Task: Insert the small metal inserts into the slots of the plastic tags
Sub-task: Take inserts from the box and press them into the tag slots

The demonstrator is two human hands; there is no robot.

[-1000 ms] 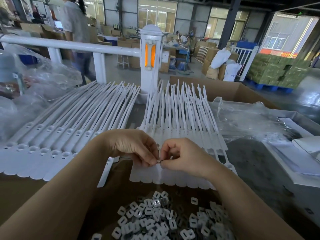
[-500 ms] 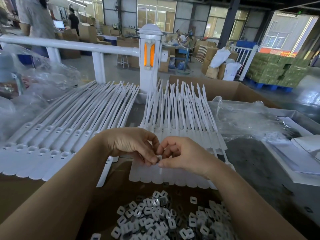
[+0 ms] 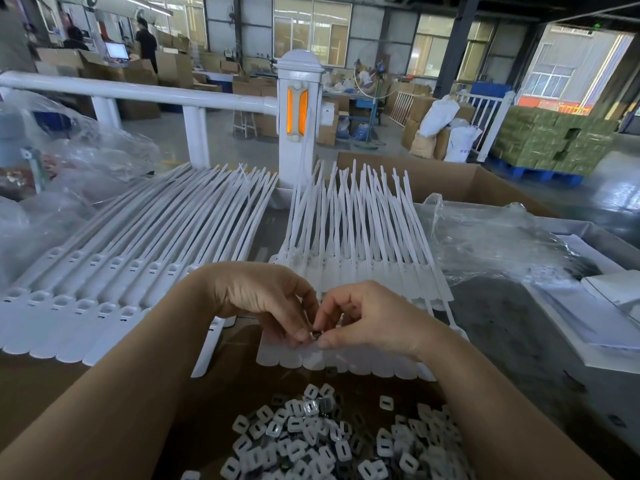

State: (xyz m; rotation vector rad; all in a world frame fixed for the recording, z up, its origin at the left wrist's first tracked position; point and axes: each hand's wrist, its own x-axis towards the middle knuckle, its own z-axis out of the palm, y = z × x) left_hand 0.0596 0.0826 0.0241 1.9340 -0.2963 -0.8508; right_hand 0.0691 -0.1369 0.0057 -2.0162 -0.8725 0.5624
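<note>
Change: both hands have dropped slightly onto the tags [image 3: 346, 358].
Left hand [image 3: 263, 299]: pinches insert [image 3: 316, 335].
Right hand [image 3: 367, 317]: pinches it too.
Meaning: seating likely underway.

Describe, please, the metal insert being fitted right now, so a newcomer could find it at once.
Start at the white post with orange reflectors; in front of it lies a fan of white tags. At its near edge the left hand and right hand meet, pinching the insert. Unlike the pile of loose inserts, it is held.

daylit warehouse windows [image 3: 311, 26] behind a white railing [image 3: 138, 93].
</note>
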